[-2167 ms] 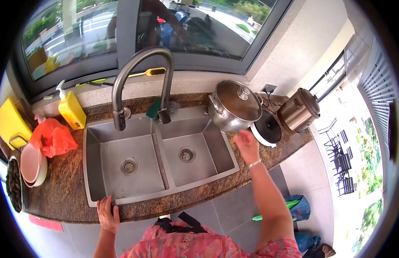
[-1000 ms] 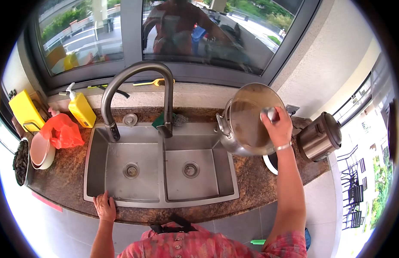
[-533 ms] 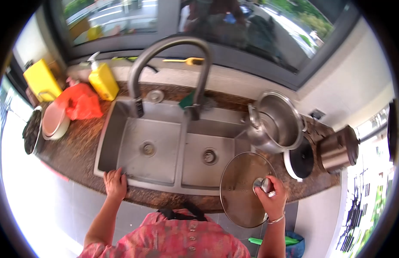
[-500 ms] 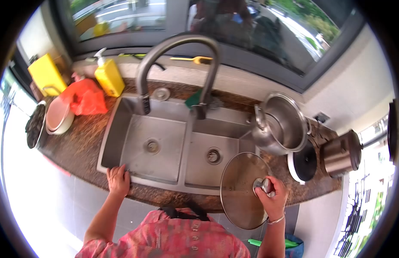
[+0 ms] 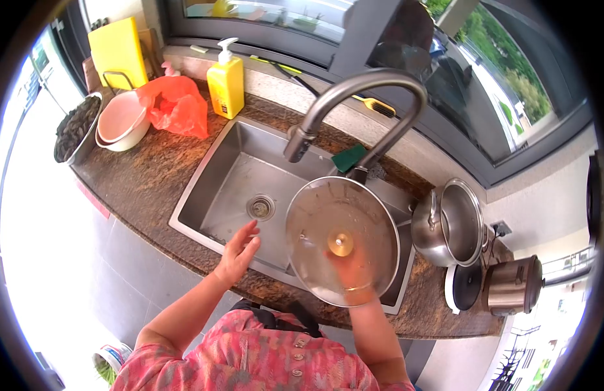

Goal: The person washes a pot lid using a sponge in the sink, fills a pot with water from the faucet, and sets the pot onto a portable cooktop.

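A round glass pot lid (image 5: 310, 215) with a metal rim is tilted up above the divider of the double sink (image 5: 233, 186), its inner face toward me. Behind the glass, my right hand (image 5: 354, 270) is closed at the lid's knob; its fingers show blurred through the pane. My left hand (image 5: 239, 251) hovers over the sink's front rim, left of the lid, fingers apart and holding nothing. The curved faucet (image 5: 373, 78) rises behind the lid. A green scouring pad (image 5: 349, 158) lies near the faucet's base. Much of the right basin is hidden by the lid.
Right of the sink stand a steel pot (image 5: 468, 218) and a brown cooker (image 5: 510, 287). On the left are a yellow pump bottle (image 5: 226, 88), a red plastic bag (image 5: 178, 107), stacked bowls (image 5: 123, 124) and a yellow cutting board (image 5: 118, 55).
The lid has moved left and away from me, from the front right edge to over the sink, turning its inner face to me. My left hand has left the rim and moved right. The view has shifted.
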`<state>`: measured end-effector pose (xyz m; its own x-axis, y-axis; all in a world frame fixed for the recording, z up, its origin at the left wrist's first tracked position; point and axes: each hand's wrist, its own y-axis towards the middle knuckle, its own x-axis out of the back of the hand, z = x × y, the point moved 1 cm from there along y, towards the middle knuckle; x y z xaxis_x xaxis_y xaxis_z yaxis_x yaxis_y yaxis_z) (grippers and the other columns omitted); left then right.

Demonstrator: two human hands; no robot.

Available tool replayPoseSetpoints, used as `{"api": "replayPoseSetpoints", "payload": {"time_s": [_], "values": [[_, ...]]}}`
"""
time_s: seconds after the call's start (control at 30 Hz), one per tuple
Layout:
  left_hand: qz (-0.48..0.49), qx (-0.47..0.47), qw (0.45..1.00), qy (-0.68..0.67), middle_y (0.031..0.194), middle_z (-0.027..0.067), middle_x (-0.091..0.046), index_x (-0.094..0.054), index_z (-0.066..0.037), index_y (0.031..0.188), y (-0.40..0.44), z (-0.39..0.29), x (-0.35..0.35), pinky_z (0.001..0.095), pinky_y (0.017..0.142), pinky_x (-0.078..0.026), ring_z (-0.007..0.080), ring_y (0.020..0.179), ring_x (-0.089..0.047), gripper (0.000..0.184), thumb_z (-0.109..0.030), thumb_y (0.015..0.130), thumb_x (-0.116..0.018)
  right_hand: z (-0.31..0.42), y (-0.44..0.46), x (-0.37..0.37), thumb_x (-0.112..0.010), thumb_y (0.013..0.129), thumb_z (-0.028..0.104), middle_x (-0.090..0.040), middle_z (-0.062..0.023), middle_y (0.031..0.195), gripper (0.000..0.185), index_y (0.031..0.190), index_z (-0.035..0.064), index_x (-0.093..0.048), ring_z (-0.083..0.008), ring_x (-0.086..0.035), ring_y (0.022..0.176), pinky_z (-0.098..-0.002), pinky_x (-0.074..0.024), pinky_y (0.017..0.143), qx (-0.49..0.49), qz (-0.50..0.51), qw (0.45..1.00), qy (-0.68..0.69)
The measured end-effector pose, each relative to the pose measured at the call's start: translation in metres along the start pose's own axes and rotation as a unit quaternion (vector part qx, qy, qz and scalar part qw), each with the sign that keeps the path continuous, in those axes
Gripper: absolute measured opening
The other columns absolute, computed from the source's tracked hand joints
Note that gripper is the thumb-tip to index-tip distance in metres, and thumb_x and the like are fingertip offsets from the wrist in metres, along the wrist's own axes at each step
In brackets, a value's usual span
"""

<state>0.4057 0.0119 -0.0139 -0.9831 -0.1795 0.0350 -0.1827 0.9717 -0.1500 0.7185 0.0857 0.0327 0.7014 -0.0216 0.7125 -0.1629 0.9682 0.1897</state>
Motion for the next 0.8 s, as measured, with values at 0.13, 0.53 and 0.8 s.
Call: {"api": "replayPoseSetpoints", "payload": {"time_s": [0.13, 0.53, 0.8], "values": [[0.114, 0.191, 0.919, -0.326, 0.142, 0.0171, -0.062, -0.032, -0.01, 0.166, 0.013, -0.012, 0.0, 0.0355, 0.076, -0.059, 0.0233, 0.103, -0.072, 0.075, -0.044, 0.107, -0.063, 0.029, 0.022, -0.06, -0.08, 0.081, 0.007, -0.074, -0.0155, 0.114, 0.05, 0.127, 0.0032, -0.063, -0.0311, -0.073, 0.108, -0.0413, -0.0571, 0.092, -0.003, 0.014, 0.997, 0.071], [-0.038, 0.209, 0.941, -0.264, 0.088, 0.0117, -0.079, -0.063, -0.01, 0.126, 0.008, -0.02, 0.053, 0.0275, 0.045, -0.05, 0.0157, 0.055, -0.067, 0.024, -0.024, 0.106, -0.064, -0.022, 0.07, -0.076, -0.075, 0.095, 0.015, -0.071, -0.0121, 0.12, 0.04, 0.134, 0.0062, -0.064, -0.0211, -0.069, 0.112, -0.0368, -0.0582, 0.089, -0.146, -0.012, 0.937, 0.317], [-0.123, 0.153, 0.97, -0.144, 0.087, 0.0092, -0.078, -0.059, -0.006, 0.123, 0.032, -0.039, 0.075, 0.0246, 0.042, -0.039, 0.0126, 0.055, -0.066, 0.024, -0.023, 0.106, -0.062, 0.019, 0.153, -0.006, -0.074, 0.097, 0.022, -0.068, -0.0186, 0.13, 0.048, 0.139, 0.003, -0.062, -0.0341, -0.066, 0.12, -0.0437, -0.0504, 0.105, 0.105, -0.149, 0.983, -0.008]]}}
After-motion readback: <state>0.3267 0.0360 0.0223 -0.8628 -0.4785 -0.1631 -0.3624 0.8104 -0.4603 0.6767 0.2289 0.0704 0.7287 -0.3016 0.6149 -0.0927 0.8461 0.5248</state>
